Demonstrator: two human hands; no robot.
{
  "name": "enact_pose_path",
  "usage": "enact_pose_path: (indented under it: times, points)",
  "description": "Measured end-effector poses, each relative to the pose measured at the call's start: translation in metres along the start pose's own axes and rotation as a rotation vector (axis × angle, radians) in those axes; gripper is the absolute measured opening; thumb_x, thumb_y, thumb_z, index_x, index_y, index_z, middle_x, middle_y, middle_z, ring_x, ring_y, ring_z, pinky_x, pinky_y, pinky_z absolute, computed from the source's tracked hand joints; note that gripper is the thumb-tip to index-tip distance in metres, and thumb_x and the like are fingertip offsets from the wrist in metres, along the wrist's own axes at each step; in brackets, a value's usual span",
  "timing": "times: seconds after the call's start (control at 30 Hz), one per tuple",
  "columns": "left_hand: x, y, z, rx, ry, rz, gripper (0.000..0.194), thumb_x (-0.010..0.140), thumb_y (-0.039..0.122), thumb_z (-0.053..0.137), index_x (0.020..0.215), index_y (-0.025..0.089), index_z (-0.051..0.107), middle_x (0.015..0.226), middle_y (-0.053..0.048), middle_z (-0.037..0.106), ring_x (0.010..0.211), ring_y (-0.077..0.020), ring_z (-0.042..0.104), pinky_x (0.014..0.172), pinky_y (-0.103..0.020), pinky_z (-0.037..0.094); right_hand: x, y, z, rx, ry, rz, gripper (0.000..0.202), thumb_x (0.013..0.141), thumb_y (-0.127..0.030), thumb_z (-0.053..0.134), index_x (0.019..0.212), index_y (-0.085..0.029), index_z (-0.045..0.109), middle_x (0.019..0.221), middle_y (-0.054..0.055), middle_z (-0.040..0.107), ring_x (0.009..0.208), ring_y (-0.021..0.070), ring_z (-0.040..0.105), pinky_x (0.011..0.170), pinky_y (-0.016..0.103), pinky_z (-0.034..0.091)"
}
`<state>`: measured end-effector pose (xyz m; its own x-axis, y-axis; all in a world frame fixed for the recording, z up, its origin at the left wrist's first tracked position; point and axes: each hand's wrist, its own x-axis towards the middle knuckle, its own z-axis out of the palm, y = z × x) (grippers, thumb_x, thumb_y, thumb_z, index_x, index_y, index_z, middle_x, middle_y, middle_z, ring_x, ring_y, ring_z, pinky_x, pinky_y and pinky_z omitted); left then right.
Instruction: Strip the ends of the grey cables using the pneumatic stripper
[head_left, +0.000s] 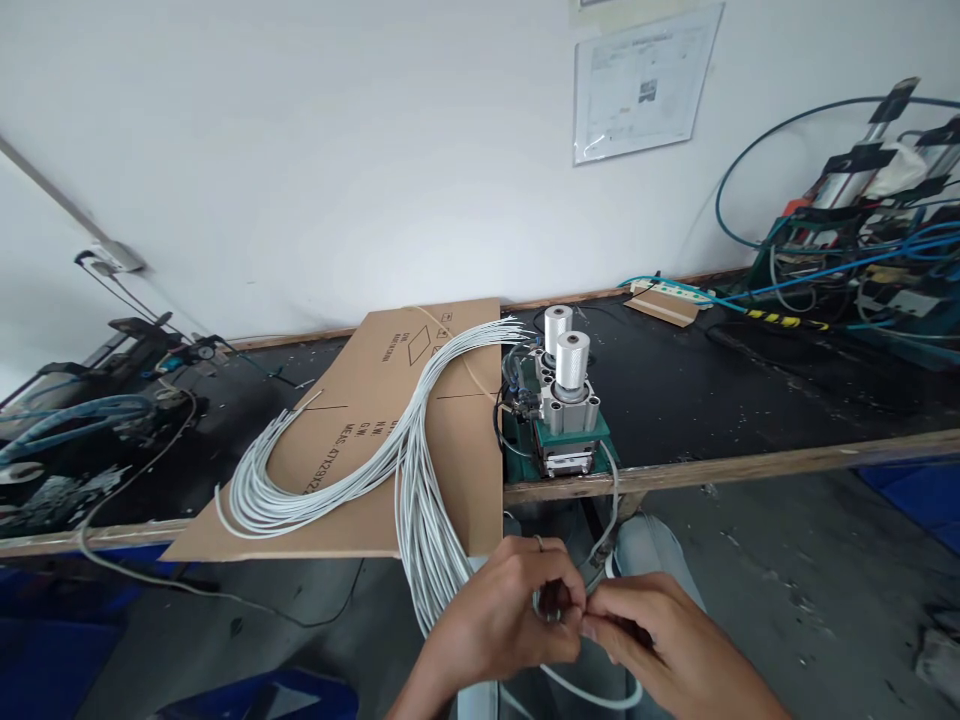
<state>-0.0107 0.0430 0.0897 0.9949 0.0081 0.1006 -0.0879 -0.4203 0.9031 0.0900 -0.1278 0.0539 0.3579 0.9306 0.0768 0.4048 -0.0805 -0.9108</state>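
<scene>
My left hand (517, 610) and my right hand (645, 635) meet fingertip to fingertip over my lap, in front of the table edge. Both are closed in a pinch on a thin white cable (600, 702), whose loop hangs below them. The pinched part is mostly hidden by my fingers. Left of my hands, a thick bundle of white cables (420, 470) lies across a flat cardboard sheet (472, 500), with some strands draping over the edge behind my left wrist. Just beyond my hands stands a small pneumatic press (570, 410) with two knurled silver knobs.
The black workbench (697, 400) has a wooden front edge. Machines with blue hoses (862, 220) stand at the far right, and another machine (67, 400) at the left. A power strip (671, 290) lies near the wall. A grey cord (225, 595) hangs below the bench.
</scene>
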Motion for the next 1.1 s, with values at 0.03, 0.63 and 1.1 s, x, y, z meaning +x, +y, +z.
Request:
enact_pose_path:
  times: [0.03,0.63,1.1]
  points:
    - [0.000,-0.002,0.001,-0.044,0.025,-0.006,0.026,0.066,-0.008,0.058,0.073,0.015,0.065,0.073,0.001,0.058,0.066,-0.0115,0.051,0.063,-0.022,0.037,0.000,0.001,0.001,0.033,0.017,0.014,0.042,0.103,-0.036,0.046,0.065,-0.019,0.038,0.059,-0.003,0.034,0.054,0.0108,0.036,0.054,0.027,0.023]
    - [-0.002,-0.043,0.066,-0.764,0.573,0.030,0.020,0.091,0.032,0.076,0.080,0.016,0.072,0.072,0.002,0.054,0.056,-0.0045,0.049,0.057,-0.017,0.040,0.010,0.010,0.063,0.914,0.526,0.210,0.058,0.079,-0.067,0.077,0.060,-0.014,0.061,0.042,-0.005,0.044,0.035,0.0008,0.031,0.038,0.015,0.022]
    - [-0.005,-0.045,0.073,-0.843,0.616,-0.019,0.030,0.093,0.038,0.074,0.078,0.014,0.064,0.072,0.003,0.052,0.049,-0.0031,0.048,0.049,-0.016,0.036,0.012,0.014,0.068,0.917,0.512,0.221,0.063,0.075,-0.072,0.076,0.061,-0.014,0.060,0.045,-0.005,0.043,0.035,-0.0003,0.030,0.038,0.013,0.021]
